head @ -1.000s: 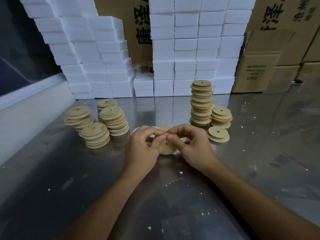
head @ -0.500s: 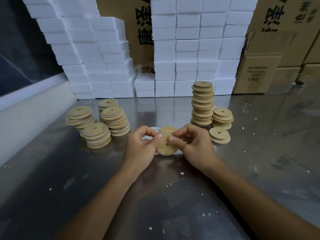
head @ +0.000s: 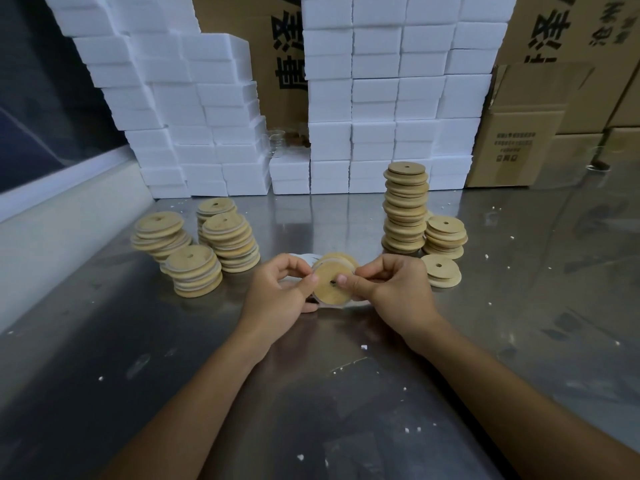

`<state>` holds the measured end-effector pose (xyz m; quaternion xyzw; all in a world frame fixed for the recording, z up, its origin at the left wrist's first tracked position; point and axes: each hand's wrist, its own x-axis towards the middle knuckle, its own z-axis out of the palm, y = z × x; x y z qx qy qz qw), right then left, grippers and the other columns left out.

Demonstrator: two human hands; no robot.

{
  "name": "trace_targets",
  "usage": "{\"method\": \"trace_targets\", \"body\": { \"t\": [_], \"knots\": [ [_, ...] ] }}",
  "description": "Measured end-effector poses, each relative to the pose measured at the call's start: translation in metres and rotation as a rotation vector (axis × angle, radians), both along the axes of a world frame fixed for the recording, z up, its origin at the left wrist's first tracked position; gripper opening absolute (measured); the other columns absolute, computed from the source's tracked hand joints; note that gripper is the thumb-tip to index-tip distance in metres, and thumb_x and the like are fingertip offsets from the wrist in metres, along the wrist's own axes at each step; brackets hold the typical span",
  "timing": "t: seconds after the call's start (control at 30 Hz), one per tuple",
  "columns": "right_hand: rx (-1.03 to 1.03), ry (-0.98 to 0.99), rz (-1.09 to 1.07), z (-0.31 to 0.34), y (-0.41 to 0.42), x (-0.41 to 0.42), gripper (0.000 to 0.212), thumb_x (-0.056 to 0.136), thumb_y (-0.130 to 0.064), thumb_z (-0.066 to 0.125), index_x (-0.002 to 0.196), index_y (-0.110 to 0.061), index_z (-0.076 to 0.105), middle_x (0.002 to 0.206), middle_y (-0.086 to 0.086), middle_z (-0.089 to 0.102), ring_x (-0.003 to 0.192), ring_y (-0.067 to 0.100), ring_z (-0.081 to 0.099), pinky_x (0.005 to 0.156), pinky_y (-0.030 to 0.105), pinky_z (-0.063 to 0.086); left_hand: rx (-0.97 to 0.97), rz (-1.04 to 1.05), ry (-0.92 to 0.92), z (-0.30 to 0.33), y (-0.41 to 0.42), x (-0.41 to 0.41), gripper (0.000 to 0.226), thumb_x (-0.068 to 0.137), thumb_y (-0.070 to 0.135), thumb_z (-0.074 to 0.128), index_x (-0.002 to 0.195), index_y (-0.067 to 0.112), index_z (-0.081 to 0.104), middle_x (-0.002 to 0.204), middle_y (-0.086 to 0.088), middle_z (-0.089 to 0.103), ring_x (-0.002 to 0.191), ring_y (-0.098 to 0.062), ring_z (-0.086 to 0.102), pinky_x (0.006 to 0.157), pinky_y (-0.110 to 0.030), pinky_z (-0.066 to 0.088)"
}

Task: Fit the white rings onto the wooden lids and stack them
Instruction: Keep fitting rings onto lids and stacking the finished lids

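Both hands hold one round wooden lid (head: 331,289) with a centre hole, tilted toward me above the metal table. My left hand (head: 277,299) pinches its left edge and my right hand (head: 394,292) pinches its right edge, both thumbs on its face. A thin white ring (head: 323,263) shows along the lid's upper rim. More white rings (head: 301,257) lie on the table behind my hands, mostly hidden. Stacks of lids stand at the left (head: 230,242) and at the right (head: 405,209).
The steel table (head: 346,393) carries white crumbs. White foam blocks (head: 381,98) are piled along the back, with cardboard boxes (head: 519,147) behind and at the right. A white ledge (head: 52,216) borders the left side. A low pile of lids (head: 441,271) lies beside my right hand.
The lid has tipped up a little more toward me and my fingers have shifted around its rim. The stacks have not moved.
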<state>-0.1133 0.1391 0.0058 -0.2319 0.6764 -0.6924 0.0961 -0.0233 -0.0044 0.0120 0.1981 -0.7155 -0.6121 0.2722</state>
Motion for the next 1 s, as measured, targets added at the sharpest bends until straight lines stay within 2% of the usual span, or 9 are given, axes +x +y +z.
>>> {"method": "trace_targets", "body": {
  "t": [0.23, 0.43, 0.53, 0.67, 0.73, 0.8, 0.87, 1.0],
  "knots": [
    [-0.060, -0.030, 0.063, 0.003, 0.002, 0.000, 0.022, 0.076, -0.005, 0.082, 0.089, 0.006, 0.068, 0.081, 0.016, 0.075, 0.069, 0.015, 0.072, 0.065, 0.021, 0.058, 0.315, 0.016, 0.060, 0.007, 0.001, 0.002, 0.016, 0.091, -0.006, 0.059, 0.077, 0.002, 0.057, 0.089, -0.021, 0.069, 0.077, -0.030, 0.072, 0.063, -0.036, 0.061],
    [-0.008, -0.019, 0.105, 0.004, 0.002, 0.001, 0.017, 0.084, -0.012, 0.077, 0.082, 0.003, 0.071, 0.075, 0.017, 0.074, 0.065, 0.015, 0.068, 0.063, 0.023, 0.058, 0.340, 0.021, 0.034, 0.010, -0.001, 0.002, 0.019, 0.092, -0.006, 0.057, 0.076, 0.003, 0.056, 0.092, -0.022, 0.068, 0.081, -0.032, 0.073, 0.064, -0.038, 0.061],
    [0.046, 0.028, 0.087, 0.003, -0.001, 0.004, 0.023, 0.087, -0.016, 0.075, 0.082, 0.005, 0.069, 0.073, 0.016, 0.073, 0.063, 0.013, 0.068, 0.058, 0.022, 0.056, 0.339, 0.084, 0.127, 0.018, -0.007, 0.004, 0.023, 0.090, -0.010, 0.056, 0.071, 0.004, 0.056, 0.082, -0.015, 0.064, 0.077, -0.027, 0.071, 0.060, -0.041, 0.060],
    [0.112, 0.073, 0.031, 0.003, 0.000, 0.004, 0.024, 0.090, -0.022, 0.073, 0.081, 0.000, 0.070, 0.072, 0.012, 0.074, 0.064, 0.015, 0.069, 0.059, 0.025, 0.055, 0.288, 0.304, 0.287, 0.033, -0.025, 0.013, 0.026, 0.088, -0.007, 0.054, 0.070, 0.010, 0.058, 0.072, -0.007, 0.063, 0.063, -0.019, 0.064, 0.048, -0.029, 0.054],
    [0.123, 0.081, 0.013, 0.003, 0.000, 0.004, 0.024, 0.091, -0.024, 0.071, 0.080, -0.003, 0.071, 0.074, 0.012, 0.074, 0.066, 0.018, 0.069, 0.061, 0.027, 0.055, 0.263, 0.472, 0.341, 0.039, -0.034, 0.018, 0.026, 0.086, -0.004, 0.056, 0.069, 0.015, 0.059, 0.068, -0.003, 0.061, 0.055, -0.013, 0.055, 0.045, -0.023, 0.043],
    [0.131, 0.089, -0.003, 0.003, 0.000, 0.004, 0.025, 0.091, -0.025, 0.071, 0.079, -0.003, 0.071, 0.074, 0.012, 0.074, 0.066, 0.020, 0.068, 0.061, 0.028, 0.055, 0.328, 0.596, 0.419, 0.044, -0.043, 0.022, 0.025, 0.084, -0.004, 0.056, 0.068, 0.016, 0.059, 0.062, -0.001, 0.057, 0.046, -0.010, 0.048, 0.043, -0.021, 0.037],
    [0.124, 0.092, -0.019, 0.004, 0.000, 0.005, 0.025, 0.091, -0.025, 0.071, 0.080, -0.002, 0.071, 0.073, 0.013, 0.074, 0.064, 0.019, 0.067, 0.060, 0.028, 0.054, 0.414, 0.673, 0.486, 0.048, -0.053, 0.025, 0.023, 0.085, -0.005, 0.054, 0.071, 0.013, 0.058, 0.062, -0.002, 0.057, 0.041, -0.008, 0.051, 0.042, -0.021, 0.041],
    [0.073, 0.167, -0.109, 0.004, 0.001, 0.005, 0.025, 0.091, -0.025, 0.071, 0.078, -0.005, 0.070, 0.069, 0.010, 0.072, 0.061, 0.020, 0.067, 0.060, 0.029, 0.054, 0.594, 0.757, 0.531, 0.047, -0.071, 0.028, 0.016, 0.090, -0.002, 0.051, 0.081, 0.008, 0.058, 0.083, -0.008, 0.063, 0.056, -0.013, 0.064, 0.055, -0.030, 0.057]
  ]
}}
